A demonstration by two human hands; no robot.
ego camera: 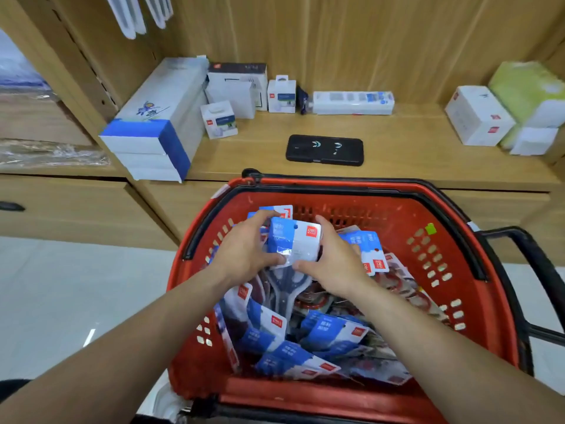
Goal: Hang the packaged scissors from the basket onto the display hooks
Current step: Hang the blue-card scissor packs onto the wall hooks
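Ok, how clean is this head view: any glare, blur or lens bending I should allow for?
Head view: even light, soft overall; the wide lens bows the shelf edge; glare on the held scissors pack; its small print is too blurred to read.

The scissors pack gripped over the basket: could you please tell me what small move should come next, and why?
Probably lift the scissors pack straight up, clear of the red basket: the left hand and right hand both grip its card edges, while its handle end lies down among the other packs.
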